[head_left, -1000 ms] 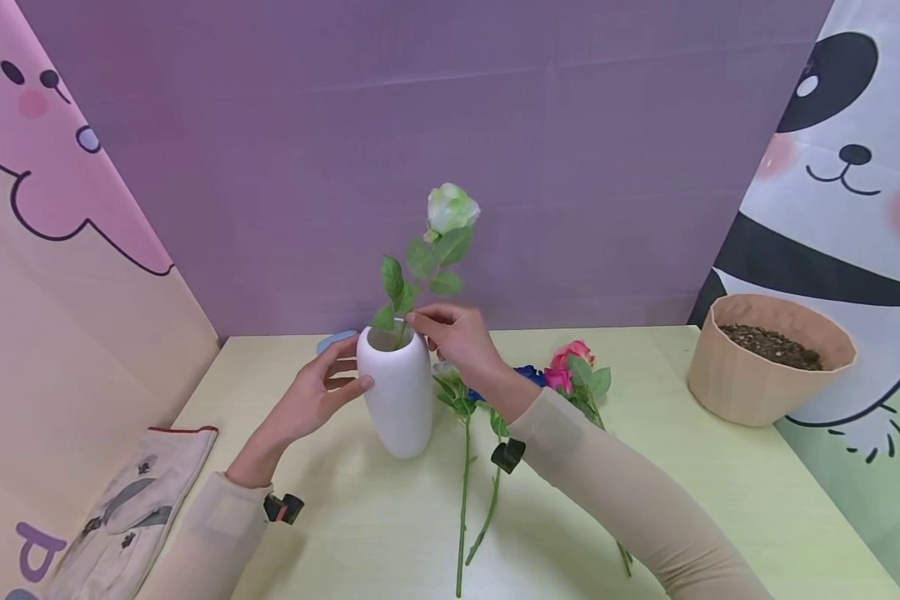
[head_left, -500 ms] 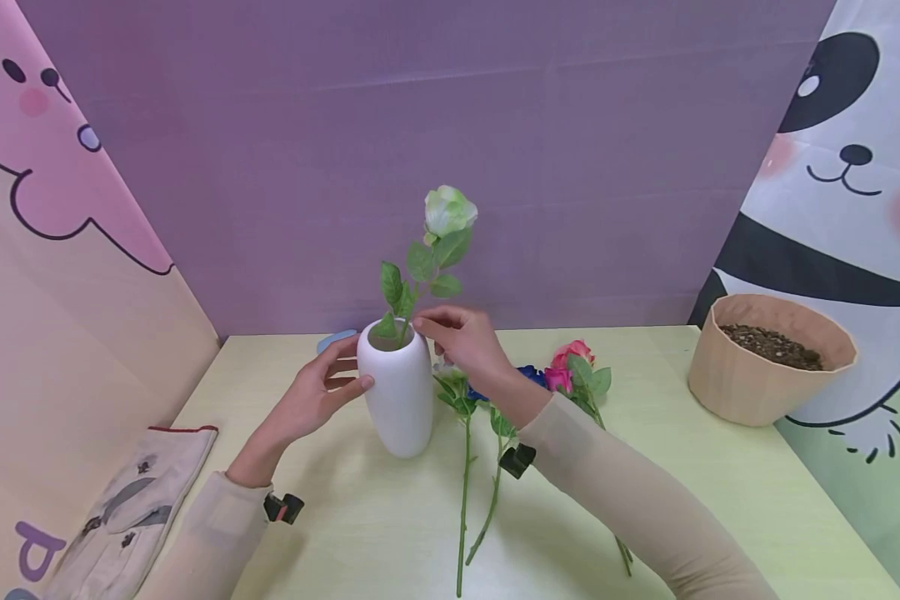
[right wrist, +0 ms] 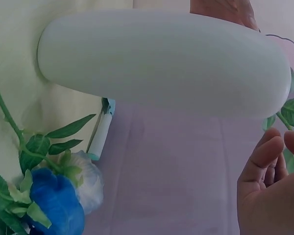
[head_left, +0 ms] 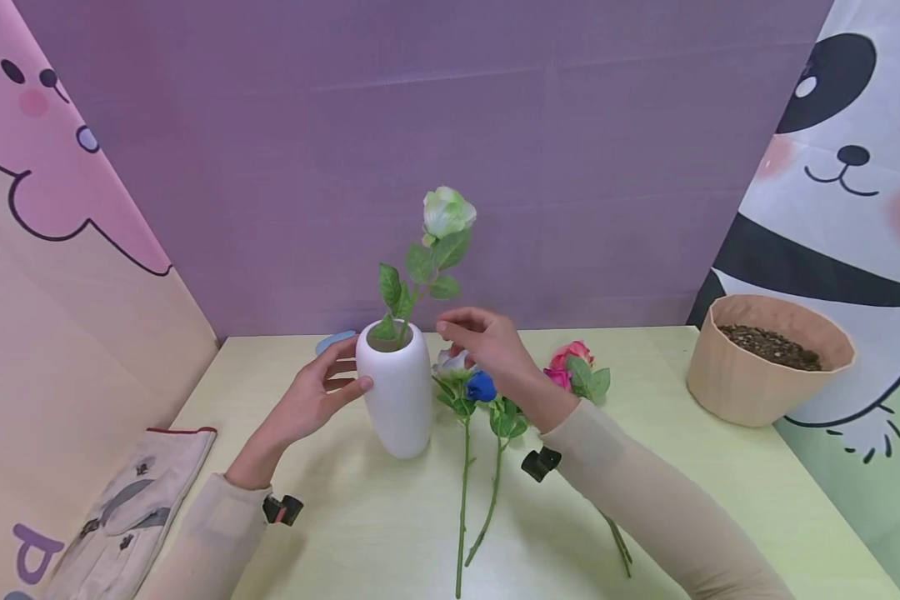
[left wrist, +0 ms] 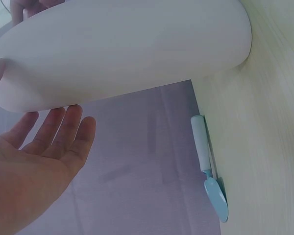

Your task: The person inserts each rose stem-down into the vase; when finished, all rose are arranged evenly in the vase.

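- Nearest, at the left table edge: a pale cloth glove (head_left: 131, 508) lying flat, seen only in the head view.
- Green stems (head_left: 465, 492) run along the yellow-green table (head_left: 360, 533) toward the person; a blue flower (head_left: 481, 386), a whitish flower (head_left: 450, 363) and pink flowers (head_left: 567, 364) lie just right of the vase.
- Left hand (head_left: 317, 397): thumb tip on the front of the white vase (head_left: 397, 392), fingers extended round its left side. The left wrist view adds detail — the fingers (left wrist: 63, 128) are straight and relaxed, lying beside the vase wall (left wrist: 137, 49), not curled about it.
- The vase stands upright on the table, mid-left, with a white-green rose (head_left: 447, 212) standing in its mouth, leaning right.
- Right hand (head_left: 487, 342): raised just right of the vase mouth, holding nothing, clear of the rose stem. The right wrist view shows the fingertips (right wrist: 264, 152) loosely bent and apart from the vase (right wrist: 166, 58).
- Only the wrist views show clearly a light-blue trowel (left wrist: 208, 166) lying behind the vase — the head view gives merely a blue sliver (head_left: 335, 339).
- Far right: a tan pot of soil (head_left: 768, 354) against the panda backdrop (head_left: 855, 167).
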Tool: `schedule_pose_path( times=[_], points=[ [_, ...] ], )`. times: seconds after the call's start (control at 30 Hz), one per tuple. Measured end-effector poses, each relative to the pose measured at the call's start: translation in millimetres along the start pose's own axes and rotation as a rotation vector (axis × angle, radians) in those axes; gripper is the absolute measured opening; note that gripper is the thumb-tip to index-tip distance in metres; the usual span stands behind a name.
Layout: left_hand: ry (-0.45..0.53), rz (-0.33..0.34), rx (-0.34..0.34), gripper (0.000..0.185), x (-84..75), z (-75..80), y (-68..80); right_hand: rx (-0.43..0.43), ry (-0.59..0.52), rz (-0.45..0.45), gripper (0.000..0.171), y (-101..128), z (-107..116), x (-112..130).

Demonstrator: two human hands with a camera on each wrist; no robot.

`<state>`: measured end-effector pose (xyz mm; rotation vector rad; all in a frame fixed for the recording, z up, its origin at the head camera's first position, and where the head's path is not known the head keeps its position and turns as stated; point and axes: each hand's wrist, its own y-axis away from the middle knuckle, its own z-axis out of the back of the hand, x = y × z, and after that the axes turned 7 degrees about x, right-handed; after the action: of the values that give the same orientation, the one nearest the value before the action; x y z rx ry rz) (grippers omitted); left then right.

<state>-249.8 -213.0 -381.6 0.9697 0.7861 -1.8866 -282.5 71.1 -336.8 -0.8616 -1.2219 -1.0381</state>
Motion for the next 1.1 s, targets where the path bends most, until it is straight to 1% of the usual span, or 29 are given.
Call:
schedule_pose_path(
  times=[0.2, 0.4, 0.63, 0.87, 1.1],
  points=[
    [0.002, 0.0, 0.0, 0.068, -1.2, -0.4, 0.0, 0.012, -0.002, 0.009, 0.032, 9, 13, -2],
    [-0.005, -0.015, -0.006, 0.067, -1.3, -0.5, -0.2, 0.004, 0.021, 0.012, 0.032, 17, 30, -7],
    [0.0, -0.008, -0.001, 0.067, -0.9, 0.0, 0.1, -0.017, 0.047, -0.021, 0.033, 27, 54, -17],
    [-0.003, -0.009, 0.003, 0.067, -1.3, 0.1, 0.5, -0.007, 0.103, -0.048, 0.038, 41, 74, -24],
    [-0.005, -0.007, 0.006, 0.067, -1.7, 0.3, 0.8, -0.014, 0.118, -0.08, 0.038, 52, 91, -32]
  ],
)
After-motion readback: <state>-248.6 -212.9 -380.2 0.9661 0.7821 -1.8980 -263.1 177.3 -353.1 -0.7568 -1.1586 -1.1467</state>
